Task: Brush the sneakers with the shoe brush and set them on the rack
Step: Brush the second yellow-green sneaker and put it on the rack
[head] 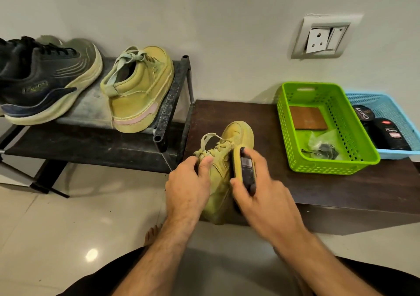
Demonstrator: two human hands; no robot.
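Observation:
A yellow-green sneaker (pixel 236 136) rests toe-away on the dark wooden bench (pixel 341 186). My left hand (pixel 188 186) grips it at the collar and laces. My right hand (pixel 256 193) holds a yellow-edged shoe brush (pixel 244 166) pressed against the sneaker's right side. The matching yellow-green sneaker (pixel 138 91) stands on the top shelf of the metal shoe rack (pixel 168 105), heel toward me. Beside it on the left sits a dark running shoe (pixel 43 84) with a pale sole.
A green plastic basket (pixel 368 157) with a brown card and small bags sits on the bench to the right. Behind it a blue basket (pixel 400 114) holds polish tins. A wall socket (pixel 322 39) is above. The tiled floor (pixel 68 227) and my knees lie below.

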